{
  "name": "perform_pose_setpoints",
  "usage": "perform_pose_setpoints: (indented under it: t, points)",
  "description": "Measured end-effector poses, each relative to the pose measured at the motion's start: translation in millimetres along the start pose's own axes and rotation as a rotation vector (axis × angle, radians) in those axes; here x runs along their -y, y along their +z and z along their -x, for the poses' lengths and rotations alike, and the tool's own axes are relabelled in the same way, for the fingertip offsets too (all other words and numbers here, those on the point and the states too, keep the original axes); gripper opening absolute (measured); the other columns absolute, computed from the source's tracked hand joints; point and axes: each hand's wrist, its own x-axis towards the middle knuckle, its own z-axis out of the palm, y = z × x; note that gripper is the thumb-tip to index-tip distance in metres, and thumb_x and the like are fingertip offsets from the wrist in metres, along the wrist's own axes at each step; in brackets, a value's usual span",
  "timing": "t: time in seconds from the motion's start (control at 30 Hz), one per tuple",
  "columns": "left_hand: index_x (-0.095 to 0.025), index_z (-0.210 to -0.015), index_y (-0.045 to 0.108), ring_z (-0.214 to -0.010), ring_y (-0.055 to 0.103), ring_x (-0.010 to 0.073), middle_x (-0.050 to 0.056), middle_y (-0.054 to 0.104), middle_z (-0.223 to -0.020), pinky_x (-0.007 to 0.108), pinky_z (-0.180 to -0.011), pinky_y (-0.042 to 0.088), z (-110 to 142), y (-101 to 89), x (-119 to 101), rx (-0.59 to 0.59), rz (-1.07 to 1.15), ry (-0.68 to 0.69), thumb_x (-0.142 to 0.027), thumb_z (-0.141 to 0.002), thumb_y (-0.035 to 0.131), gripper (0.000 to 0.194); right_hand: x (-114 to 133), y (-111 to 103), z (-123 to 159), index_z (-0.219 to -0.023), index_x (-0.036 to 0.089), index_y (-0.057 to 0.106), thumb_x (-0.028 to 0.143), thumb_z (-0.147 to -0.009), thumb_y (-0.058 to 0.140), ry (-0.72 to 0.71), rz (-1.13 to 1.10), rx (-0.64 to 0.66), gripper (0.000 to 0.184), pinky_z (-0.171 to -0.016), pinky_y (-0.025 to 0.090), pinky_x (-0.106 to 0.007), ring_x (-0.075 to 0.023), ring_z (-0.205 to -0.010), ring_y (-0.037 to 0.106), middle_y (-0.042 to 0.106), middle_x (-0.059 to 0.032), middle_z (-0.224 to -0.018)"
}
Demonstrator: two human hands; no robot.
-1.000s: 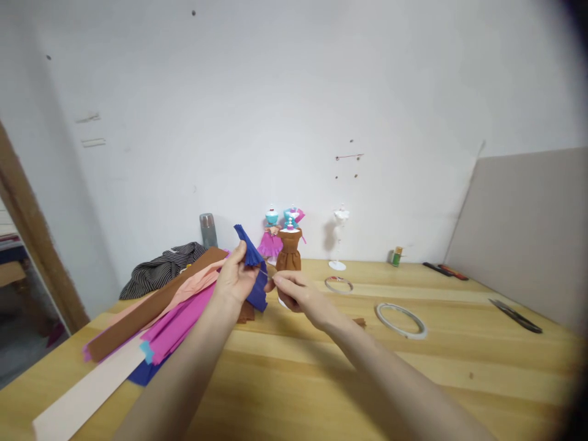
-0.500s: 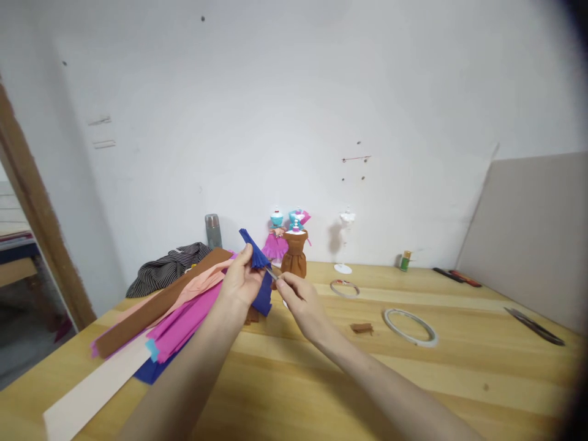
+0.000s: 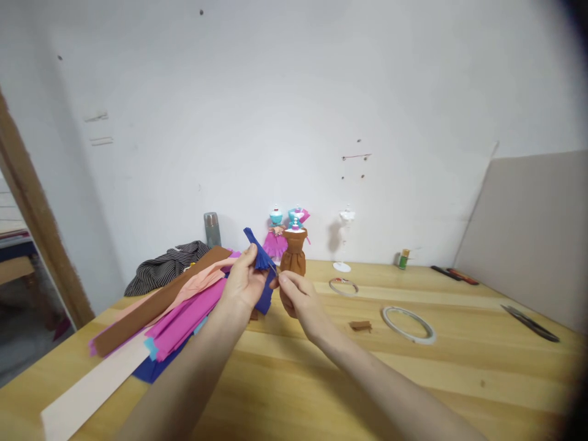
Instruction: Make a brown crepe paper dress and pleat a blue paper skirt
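My left hand (image 3: 248, 275) pinches a piece of pleated blue crepe paper (image 3: 261, 252) between thumb and fingers. The folds fan out above the hand, and more blue paper (image 3: 265, 297) hangs below. Close on its right, the fingers of my right hand (image 3: 298, 299) are closed on a thin pale strip (image 3: 274, 268) that reaches to the edge of the pleats. What the strip is, I cannot make out. Just behind the hands stands a small dress form in a brown paper dress (image 3: 294, 251).
Left lie coloured crepe paper strips (image 3: 193, 315), a striped cloth (image 3: 168, 269) and a flask (image 3: 212, 229). Two dressed forms (image 3: 275, 236) and a bare white form (image 3: 342, 245) stand behind. Rightward are tape rolls (image 3: 427, 331), a brown scrap (image 3: 361, 326), a green bottle (image 3: 403, 260) and scissors (image 3: 530, 323).
My right hand has closed in on the blue pleats, and less of the pale strip shows between the hands. The blue paper has tilted slightly. The camera view has shifted a little.
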Motion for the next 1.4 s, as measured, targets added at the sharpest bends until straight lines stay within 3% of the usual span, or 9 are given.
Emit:
perform_pose_setpoints:
  t: [0.17,0.37,0.6,1.1,1.4]
  points:
    - [-0.012,-0.073,0.059,-0.055,0.055,0.0086,0.0,0.062,-0.062,0.021,-0.057,0.046,2.1,0.5,4.0,0.021,-0.019,0.026,-0.01,-0.082,0.057,0.009,4.8,2.5,0.7,-0.069,0.017,0.049,0.056,-0.073,0.055,0.115,-0.238,0.051,0.039,-0.037,0.008,-0.018,-0.003,-0.037,0.012,0.02,0.0123,-0.043]
    - [-0.013,-0.069,0.057,-0.052,0.053,0.0083,-0.002,0.058,-0.059,0.021,-0.054,0.043,-1.0,-3.9,7.9,0.047,-0.055,0.048,-0.012,-0.08,0.059,0.011,8.6,2.2,1.6,-0.069,0.017,0.048,0.055,-0.073,0.057,0.156,-0.326,0.065,0.039,-0.037,0.006,-0.017,-0.0018,-0.036,0.01,0.021,0.0128,-0.043]
    - [-0.014,-0.07,0.057,-0.055,0.054,0.009,-0.002,0.059,-0.061,0.022,-0.058,0.044,2.4,-1.5,6.3,0.018,-0.048,0.028,-0.011,-0.074,0.066,0.01,6.0,3.8,1.7,-0.069,0.017,0.048,0.059,-0.071,0.057,0.165,-0.34,0.072,0.042,-0.036,0.007,-0.016,-0.0014,-0.036,0.01,0.022,0.013,-0.042]
    - [-0.013,-0.068,0.059,-0.053,0.055,0.0081,-0.002,0.06,-0.058,0.02,-0.056,0.044,5.3,2.2,5.7,-0.017,-0.024,0.051,-0.006,-0.078,0.059,0.013,4.8,3.5,2.0,-0.068,0.017,0.047,0.058,-0.071,0.058,0.192,-0.355,0.085,0.042,-0.035,0.007,-0.016,-0.0016,-0.036,0.009,0.021,0.0133,-0.041]
    - [-0.012,-0.069,0.06,-0.053,0.054,0.0081,-0.001,0.059,-0.058,0.021,-0.057,0.043,4.6,0.1,5.6,0.029,-0.038,0.05,-0.008,-0.083,0.054,0.016,5.0,3.3,2.9,-0.068,0.017,0.047,0.055,-0.073,0.057,0.204,-0.368,0.092,0.039,-0.036,0.007,-0.016,-0.0018,-0.036,0.01,0.021,0.0133,-0.042]
